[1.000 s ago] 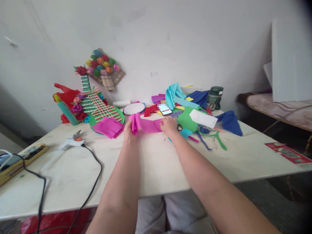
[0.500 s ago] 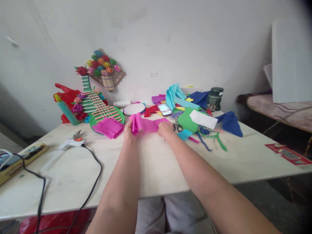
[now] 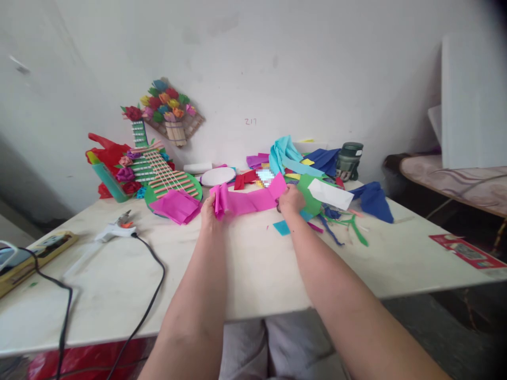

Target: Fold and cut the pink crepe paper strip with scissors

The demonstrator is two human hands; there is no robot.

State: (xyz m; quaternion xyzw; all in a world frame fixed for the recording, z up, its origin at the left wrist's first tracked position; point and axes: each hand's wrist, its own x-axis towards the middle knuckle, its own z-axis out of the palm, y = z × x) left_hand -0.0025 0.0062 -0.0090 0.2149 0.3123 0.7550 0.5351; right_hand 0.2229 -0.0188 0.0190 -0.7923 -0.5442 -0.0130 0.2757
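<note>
A long strip of magenta crepe paper (image 3: pixel 249 200) stretches between both hands above the pale table (image 3: pixel 253 274). My left hand (image 3: pixel 208 214) is closed on its bunched left end. My right hand (image 3: pixel 291 200) pinches the right end, pulled out toward the green paper sheet (image 3: pixel 307 198). A second folded magenta sheet (image 3: pixel 176 206) lies to the left of my left hand. A small turquoise scrap (image 3: pixel 282 227) rests on the table under the strip.
A white glue gun (image 3: pixel 114 229) with black cord (image 3: pixel 150 295) lies left. A paper guitar craft (image 3: pixel 158 174) and flower decorations stand at the wall. Blue, cyan and white papers (image 3: pixel 330 192) pile up right beside a dark green flask (image 3: pixel 349 159). Red card (image 3: pixel 463 248) lies far right.
My right hand has slid to the right, drawing the magenta strip out longer. The left hand stayed in place on the bunched end.
</note>
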